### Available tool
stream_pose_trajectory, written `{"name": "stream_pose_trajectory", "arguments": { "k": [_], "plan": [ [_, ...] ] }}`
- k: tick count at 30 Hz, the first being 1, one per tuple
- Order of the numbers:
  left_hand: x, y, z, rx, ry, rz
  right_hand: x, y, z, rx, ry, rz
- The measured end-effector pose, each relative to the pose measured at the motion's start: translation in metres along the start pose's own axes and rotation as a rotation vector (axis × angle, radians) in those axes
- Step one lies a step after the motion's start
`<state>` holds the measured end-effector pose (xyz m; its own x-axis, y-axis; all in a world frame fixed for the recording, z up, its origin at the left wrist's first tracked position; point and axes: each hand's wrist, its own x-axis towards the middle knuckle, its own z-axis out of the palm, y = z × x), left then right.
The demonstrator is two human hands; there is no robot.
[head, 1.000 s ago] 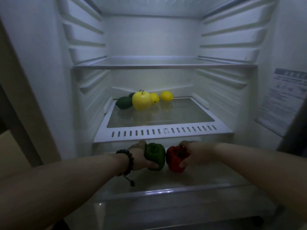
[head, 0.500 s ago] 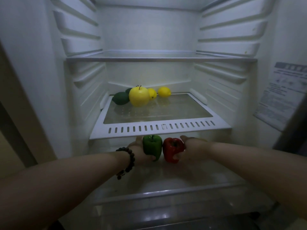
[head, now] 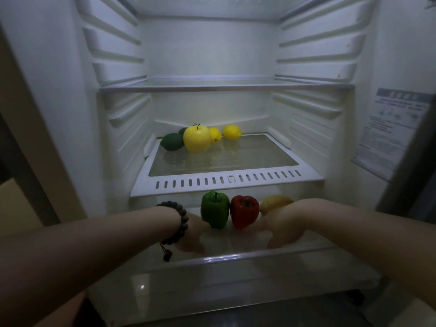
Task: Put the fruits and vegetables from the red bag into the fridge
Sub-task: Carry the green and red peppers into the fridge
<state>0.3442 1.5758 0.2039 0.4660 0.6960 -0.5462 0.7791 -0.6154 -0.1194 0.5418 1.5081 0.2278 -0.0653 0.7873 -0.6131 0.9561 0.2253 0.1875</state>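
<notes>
Peppers stand side by side: green pepper [head: 215, 209], red pepper [head: 244, 211]. Left hand [head: 192, 232] and right hand [head: 280, 224] look released; draw both straight back without nudging either.

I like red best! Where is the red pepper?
The red pepper stands on the fridge's lower shelf, between the green pepper and the right hand.

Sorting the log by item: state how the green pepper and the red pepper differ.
The green pepper is green and looks taller; the red pepper is red and squatter. The green stands nearer the left hand, the red nearer the right hand. Both stand upright, side by side, on the lower shelf.
</notes>
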Motion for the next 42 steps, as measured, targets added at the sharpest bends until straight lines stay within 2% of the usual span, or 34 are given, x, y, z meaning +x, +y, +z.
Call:
{"name": "stream_pose_trajectory", "arguments": {
  "k": [4, 10, 16, 19, 21, 24, 27, 29, 32, 35, 42],
  "plan": [
    [-0.002, -0.006, 0.001, 0.108, -0.005, 0.007, 0.004, 0.001, -0.001, -0.002, -0.034, 0.054],
    [-0.003, -0.003, -0.005, 0.179, 0.021, 0.061, 0.01, 0.002, -0.003, -0.042, 0.007, 0.102],
    [-0.025, 0.0, -0.017, -0.02, -0.041, 0.062, -0.002, 0.0, -0.009, 0.071, -0.025, 0.084],
    [-0.044, 0.006, -0.026, -0.12, -0.009, 0.043, -0.022, -0.004, -0.014, 0.15, 0.023, 0.039],
    [-0.059, 0.014, -0.034, -0.141, 0.036, 0.062, -0.038, -0.006, -0.017, 0.287, 0.106, 0.022],
    [-0.083, 0.03, -0.046, -0.194, 0.142, 0.109, -0.059, -0.011, -0.015, 0.442, 0.315, 0.048],
    [-0.101, 0.048, -0.049, -0.227, 0.346, 0.146, -0.086, -0.023, -0.001, 0.575, 0.595, 0.108],
    [-0.112, 0.065, -0.043, -0.221, 0.535, 0.183, -0.107, -0.034, 0.014, 0.59, 0.768, 0.153],
    [-0.127, 0.1, -0.026, -0.166, 0.759, 0.29, -0.141, -0.048, 0.047, 0.43, 0.976, 0.248],
    [-0.14, 0.137, -0.004, -0.17, 0.823, 0.425, -0.178, -0.059, 0.089, 0.314, 1.082, 0.43],
    [-0.172, 0.235, 0.035, -0.182, 0.868, 0.775, -0.28, -0.091, 0.212, 0.329, 1.243, 0.851]
  ]
}}
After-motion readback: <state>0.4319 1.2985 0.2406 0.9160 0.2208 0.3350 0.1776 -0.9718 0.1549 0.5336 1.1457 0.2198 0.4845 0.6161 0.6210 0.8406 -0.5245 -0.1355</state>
